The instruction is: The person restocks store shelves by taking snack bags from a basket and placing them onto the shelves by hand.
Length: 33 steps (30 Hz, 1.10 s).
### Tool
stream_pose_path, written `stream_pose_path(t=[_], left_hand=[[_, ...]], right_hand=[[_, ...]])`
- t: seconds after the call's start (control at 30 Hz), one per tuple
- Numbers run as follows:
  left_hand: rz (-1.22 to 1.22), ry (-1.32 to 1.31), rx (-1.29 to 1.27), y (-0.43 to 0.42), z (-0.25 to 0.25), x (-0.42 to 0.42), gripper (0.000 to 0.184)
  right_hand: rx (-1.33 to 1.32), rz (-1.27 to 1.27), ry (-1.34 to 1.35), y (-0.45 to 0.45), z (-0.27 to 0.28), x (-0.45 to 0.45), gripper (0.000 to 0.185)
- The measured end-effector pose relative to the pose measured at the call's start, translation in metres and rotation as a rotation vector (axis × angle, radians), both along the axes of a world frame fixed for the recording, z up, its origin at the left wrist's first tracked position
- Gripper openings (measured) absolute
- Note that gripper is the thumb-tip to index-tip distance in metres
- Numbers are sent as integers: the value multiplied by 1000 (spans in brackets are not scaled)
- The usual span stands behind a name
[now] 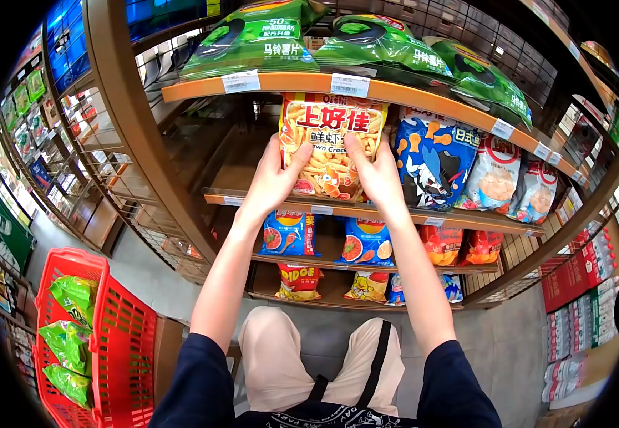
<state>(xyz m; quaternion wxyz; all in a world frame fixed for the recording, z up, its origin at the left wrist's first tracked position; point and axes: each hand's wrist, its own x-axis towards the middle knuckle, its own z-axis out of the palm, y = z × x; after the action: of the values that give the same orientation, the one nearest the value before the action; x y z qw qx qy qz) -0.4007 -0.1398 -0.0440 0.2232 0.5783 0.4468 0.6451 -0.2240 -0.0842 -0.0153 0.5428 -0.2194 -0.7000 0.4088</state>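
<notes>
The Oishi prawn cracker bag (332, 162) stood at the middle shelf (241, 167), its printed front facing the person, lettering upright. Its long axis ran about vertical, the top end pointing toward the upper shelf's edge (291, 83). The left hand (275, 173) and right hand (376, 171) held its two side edges, thumbs across the front. A blue snack bag (434, 164) stood just to the right.

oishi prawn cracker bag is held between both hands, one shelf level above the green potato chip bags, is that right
Not above but below: the head view shows the Oishi prawn cracker bag between the left hand and right hand, one shelf level below the green potato chip bags.
</notes>
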Motion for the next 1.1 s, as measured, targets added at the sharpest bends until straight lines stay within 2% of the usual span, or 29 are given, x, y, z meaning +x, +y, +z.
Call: stream_pose_path(t=[0.07, 0.1, 0.13, 0.2, 0.43, 0.6, 0.7, 0.8, 0.87, 0.97, 1.1], left_hand=[[317, 332, 87, -3, 1, 1, 75], [224, 218, 54, 0, 2, -3, 89], [195, 152, 67, 4, 4, -5, 90], [7, 21, -11, -2, 10, -3, 90], [15, 78, -80, 1, 8, 5, 83], [7, 84, -40, -2, 6, 8, 88], [167, 175, 32, -20, 9, 14, 92], [541, 446, 221, -42, -4, 25, 73], [588, 495, 342, -61, -8, 34, 52], [578, 523, 298, -75, -10, 36, 25], [678, 635, 264, -56, -16, 12, 17]], right_hand=[[7, -30, 17, -4, -10, -2, 51], [26, -104, 6, -9, -11, -3, 50], [45, -178, -6, -14, -11, -4, 48], [38, -134, -13, -22, -11, 2, 50], [90, -189, -64, -25, -20, 11, 47], [88, -144, -15, -31, -24, 7, 49], [102, -168, 11, -44, -25, 7, 57], [412, -411, -9, -53, -38, 10, 60], [560, -425, 24, -63, -38, 16, 48], [641, -377, -12, -71, -43, 19, 30], [649, -309, -106, -65, -51, 13, 20]])
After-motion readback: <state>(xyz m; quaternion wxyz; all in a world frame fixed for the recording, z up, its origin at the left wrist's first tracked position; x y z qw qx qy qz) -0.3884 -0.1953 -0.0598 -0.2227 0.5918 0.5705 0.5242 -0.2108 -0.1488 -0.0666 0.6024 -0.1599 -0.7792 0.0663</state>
